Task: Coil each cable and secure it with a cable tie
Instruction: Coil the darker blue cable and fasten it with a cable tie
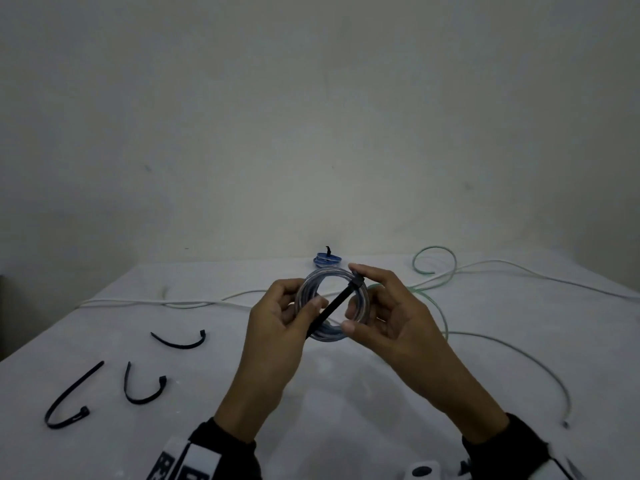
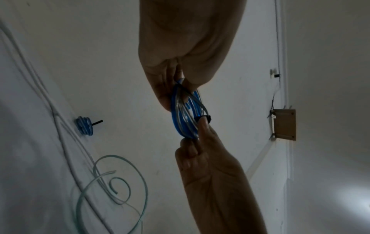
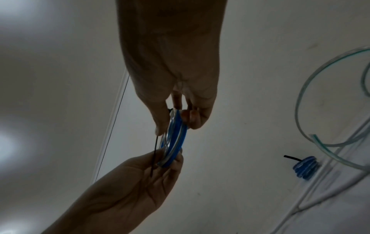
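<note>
I hold a blue-and-clear cable coil above the white table, between both hands. A black cable tie crosses it diagonally, its head at the upper right. My left hand grips the coil's left side, the thumb pressing the tie's strap. My right hand holds the right side, index finger on the tie head, thumb on the lower rim. In the left wrist view, the coil appears edge-on with the tie head. In the right wrist view, the strap runs from the coil into my left palm.
A tied blue coil sits at the table's far edge. Three loose black ties lie at the left. A loose green cable and a white cable sprawl across the back and right.
</note>
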